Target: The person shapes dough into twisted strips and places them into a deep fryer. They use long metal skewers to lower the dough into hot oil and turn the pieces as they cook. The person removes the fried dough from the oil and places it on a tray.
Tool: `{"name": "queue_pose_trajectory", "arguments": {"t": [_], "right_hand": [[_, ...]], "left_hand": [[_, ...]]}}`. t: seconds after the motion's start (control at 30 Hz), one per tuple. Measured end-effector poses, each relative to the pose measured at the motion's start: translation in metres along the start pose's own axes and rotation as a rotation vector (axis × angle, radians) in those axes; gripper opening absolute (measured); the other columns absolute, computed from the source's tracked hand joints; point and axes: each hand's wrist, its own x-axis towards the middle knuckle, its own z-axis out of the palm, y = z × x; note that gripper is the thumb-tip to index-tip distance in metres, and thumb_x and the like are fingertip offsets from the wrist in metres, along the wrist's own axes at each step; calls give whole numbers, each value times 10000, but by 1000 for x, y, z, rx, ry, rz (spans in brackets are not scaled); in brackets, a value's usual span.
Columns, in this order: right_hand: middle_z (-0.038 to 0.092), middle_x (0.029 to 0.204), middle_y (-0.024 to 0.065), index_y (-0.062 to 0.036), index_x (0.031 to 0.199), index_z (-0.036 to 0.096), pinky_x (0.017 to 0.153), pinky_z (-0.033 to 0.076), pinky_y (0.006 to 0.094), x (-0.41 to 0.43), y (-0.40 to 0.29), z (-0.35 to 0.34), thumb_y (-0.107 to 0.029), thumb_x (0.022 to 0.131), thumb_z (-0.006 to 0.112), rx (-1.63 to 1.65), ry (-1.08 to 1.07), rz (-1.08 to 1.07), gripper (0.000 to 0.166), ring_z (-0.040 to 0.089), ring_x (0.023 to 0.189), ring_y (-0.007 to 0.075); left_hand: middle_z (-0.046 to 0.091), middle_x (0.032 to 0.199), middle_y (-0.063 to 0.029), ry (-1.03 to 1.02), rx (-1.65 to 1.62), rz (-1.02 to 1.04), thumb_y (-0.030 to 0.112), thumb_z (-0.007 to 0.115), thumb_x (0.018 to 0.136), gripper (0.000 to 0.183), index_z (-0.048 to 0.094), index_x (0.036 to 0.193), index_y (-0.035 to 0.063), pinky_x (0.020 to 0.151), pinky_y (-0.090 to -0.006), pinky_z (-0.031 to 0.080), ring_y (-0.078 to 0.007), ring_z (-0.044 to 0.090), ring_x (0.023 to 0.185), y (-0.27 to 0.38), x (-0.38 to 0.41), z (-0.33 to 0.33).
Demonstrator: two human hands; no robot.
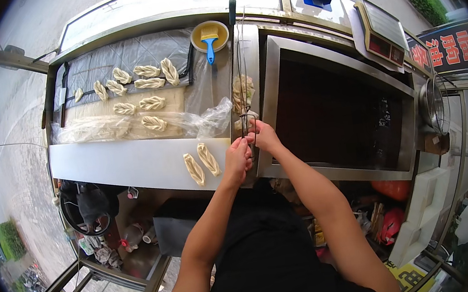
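Observation:
My left hand and my right hand meet at the near end of a long metal wire rack with a dark handle. The fingers of both hands are closed around its wires; the exact grip is partly hidden. Pale food pieces lie at the rack, just beyond my fingers. Two twisted dough strips rest on the white board left of my left hand. Several more braided dough pieces lie farther back on a plastic-covered surface. A blue-handled brush rests in a bowl of yellowish liquid.
Right of my hands is a wide steel-framed vat with dark contents. A scale stands at its far right corner, and a wire strainer hangs beyond its right side. Crumpled clear plastic lies behind the board. A steering wheel is at lower left.

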Motion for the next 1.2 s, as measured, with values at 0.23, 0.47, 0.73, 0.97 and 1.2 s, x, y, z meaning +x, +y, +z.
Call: {"name": "queue_pose_trajectory", "arguments": {"t": [0.23,0.47,0.73,0.97,1.2], "right_hand": [[665,1021,78,-51,1220,570,738,548,289,-35,-36,-3,-383,1042,419,649,-74,138,407,634,834,132],[653,910,94,-60,1021,572,796,545,345,-65,-46,15,-480,1042,337,983,-79,143,482,646,841,224],[532,712,-16,-120,869,520,601,473,261,-90,-69,25,-472,1000,498,1192,289,122,376,517,623,108],[401,589,-66,-155,832,465,391,256,213,-122,-29,-20,-26,833,646,806,756,73,223,351,448,45],[526,746,-58,-7,1012,627,594,402,211,-271,107,-156,5,765,670,305,1023,10,251,477,650,35]], "left_hand": [[394,599,54,9,43,71,243,424,1050,228,575,1071,74,376,-208,231,-43,286,423,-8,-16,5],[465,620,52,-49,233,306,232,406,1059,269,598,1111,52,429,-199,272,-39,359,472,-23,-27,6],[579,760,11,81,345,491,190,419,1059,257,610,1067,19,571,-202,403,-54,499,635,-22,-34,21],[644,818,-32,-51,288,272,237,403,1063,220,545,1070,69,572,-209,454,-82,559,597,-21,-36,35],[606,705,-56,-173,496,65,226,387,1063,229,528,1056,46,456,-215,417,-85,510,502,-50,-57,-12]]}}
